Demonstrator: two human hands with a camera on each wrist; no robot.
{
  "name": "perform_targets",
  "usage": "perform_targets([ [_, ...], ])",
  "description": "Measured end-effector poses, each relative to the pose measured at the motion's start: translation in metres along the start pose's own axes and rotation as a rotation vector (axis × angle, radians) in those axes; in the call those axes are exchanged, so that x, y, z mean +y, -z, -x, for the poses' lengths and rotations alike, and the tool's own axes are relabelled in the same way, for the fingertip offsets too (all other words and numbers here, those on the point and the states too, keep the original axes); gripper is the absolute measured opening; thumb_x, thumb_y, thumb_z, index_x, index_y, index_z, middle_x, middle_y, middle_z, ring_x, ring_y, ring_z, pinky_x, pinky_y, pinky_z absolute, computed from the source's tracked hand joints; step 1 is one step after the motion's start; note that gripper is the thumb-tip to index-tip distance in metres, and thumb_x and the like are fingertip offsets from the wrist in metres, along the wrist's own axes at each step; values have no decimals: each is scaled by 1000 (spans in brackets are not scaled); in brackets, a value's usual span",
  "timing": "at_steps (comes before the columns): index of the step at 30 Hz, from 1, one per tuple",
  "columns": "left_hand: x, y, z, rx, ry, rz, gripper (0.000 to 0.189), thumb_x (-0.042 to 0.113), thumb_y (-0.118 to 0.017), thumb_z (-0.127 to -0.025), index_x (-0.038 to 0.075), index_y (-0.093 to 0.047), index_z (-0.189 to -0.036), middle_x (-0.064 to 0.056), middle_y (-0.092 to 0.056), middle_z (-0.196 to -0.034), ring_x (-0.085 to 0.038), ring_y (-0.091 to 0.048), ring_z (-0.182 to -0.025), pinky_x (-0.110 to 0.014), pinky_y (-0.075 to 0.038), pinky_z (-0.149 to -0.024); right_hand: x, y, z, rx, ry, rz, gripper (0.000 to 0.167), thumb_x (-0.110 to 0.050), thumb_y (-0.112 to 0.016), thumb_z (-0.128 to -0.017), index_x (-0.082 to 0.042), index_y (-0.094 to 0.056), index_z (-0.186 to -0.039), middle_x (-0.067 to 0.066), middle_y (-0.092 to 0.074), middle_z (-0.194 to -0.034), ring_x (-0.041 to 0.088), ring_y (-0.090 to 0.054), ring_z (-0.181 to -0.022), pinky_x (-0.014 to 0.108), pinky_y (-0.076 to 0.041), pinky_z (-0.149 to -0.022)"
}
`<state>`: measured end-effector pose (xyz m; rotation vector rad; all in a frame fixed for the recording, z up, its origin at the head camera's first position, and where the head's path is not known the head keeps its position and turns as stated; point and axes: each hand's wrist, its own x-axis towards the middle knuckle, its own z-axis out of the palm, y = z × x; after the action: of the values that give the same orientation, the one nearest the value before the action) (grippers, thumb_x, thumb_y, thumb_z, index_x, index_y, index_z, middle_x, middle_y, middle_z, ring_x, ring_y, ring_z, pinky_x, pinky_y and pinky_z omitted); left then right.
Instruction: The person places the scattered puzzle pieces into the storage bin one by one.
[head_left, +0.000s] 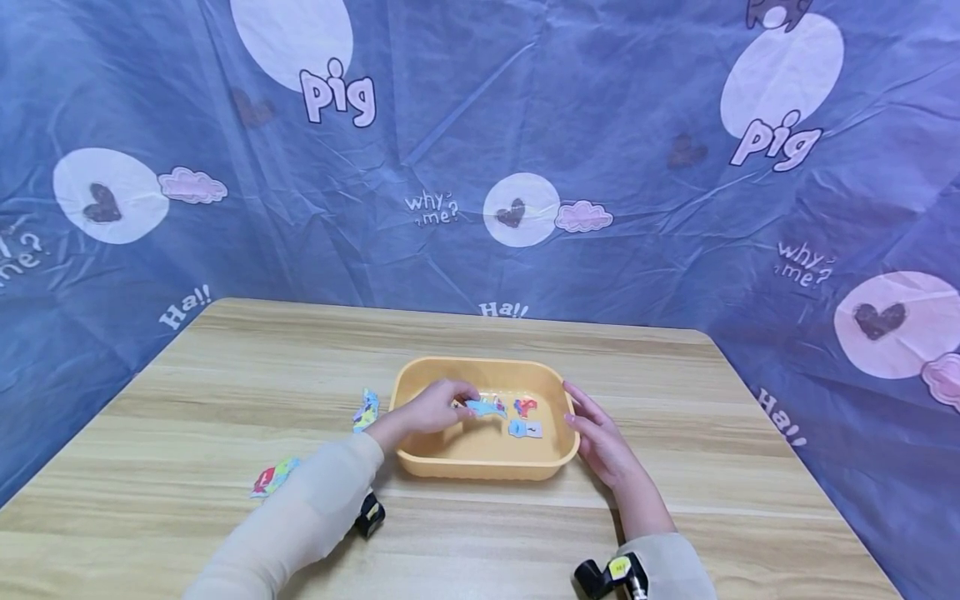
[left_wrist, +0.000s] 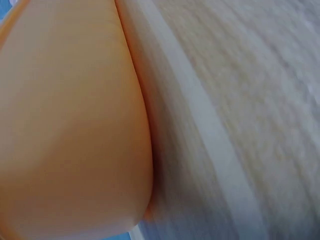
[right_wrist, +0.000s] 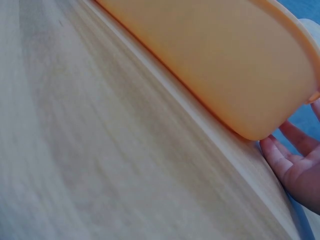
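Observation:
A yellow-orange plastic bin [head_left: 483, 471] stands on the table, with my left hand [head_left: 435, 406] reaching in over its left side. Between thumb and fingers this hand pinches a light-blue puzzle piece [head_left: 491, 408], partly covered by the fingertips. Inside the bin, right of that, lie a red puzzle piece [head_left: 526, 407] and a blue-and-grey one [head_left: 526, 429]. My right hand [head_left: 603, 446] holds the bin's right end, thumb at the rim and fingers along the outer wall. In the right wrist view, fingertips [right_wrist: 270, 147] meet the wall's lower corner. The left wrist view shows the bin's outer wall [left_wrist: 75, 125], with no hand.
On the wooden table [head_left: 637, 358], left of the bin, lies a multicoloured puzzle piece [head_left: 366, 410]. Nearer, a red-and-green piece [head_left: 274, 477] lies beside the left sleeve [head_left: 300, 508]. A blue patterned cloth [head_left: 450, 150] hangs behind the table and along its sides.

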<state>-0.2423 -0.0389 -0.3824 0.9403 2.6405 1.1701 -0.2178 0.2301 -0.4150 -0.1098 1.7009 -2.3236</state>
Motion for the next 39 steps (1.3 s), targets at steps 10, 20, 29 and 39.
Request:
perform_targets([
  [10,-1,-3,-2,-19,59,-42,22,4,-59,-78,-3,-59,-98,-6,-58,-88,-20,-53,-85,-33,-41,-81,2,1,-1,10,27,6,61,-1,-49,-82,-5,-21,-136,21,-19,-135,32,-29,-119,33,-35,-90],
  [20,1,-5,-3,-29,69,-119,21,6,-61,-77,-2,-60,-97,-8,-58,-91,-21,-52,-87,-34,-40,-82,3,2,-2,10,25,8,61,-1,-49,-82,-5,-21,-136,21,-18,-135,32,-28,-119,34,-35,-90],
  [29,3,-7,-5,-35,19,-213,16,8,-64,-75,0,-61,-89,-4,-56,-82,-19,-51,-79,-32,-41,-74,3,2,-2,7,27,2,60,-1,-48,-82,-5,-21,-136,21,-15,-137,32,-25,-121,34,-35,-90],
  [39,2,-10,-6,-48,-15,-290,9,10,-65,-74,5,-61,-82,2,-49,-70,-13,-44,-68,-27,-38,-63,2,0,0,2,42,-10,61,0,-48,-81,-6,-21,-136,20,-18,-136,30,-28,-119,33,-35,-90],
])
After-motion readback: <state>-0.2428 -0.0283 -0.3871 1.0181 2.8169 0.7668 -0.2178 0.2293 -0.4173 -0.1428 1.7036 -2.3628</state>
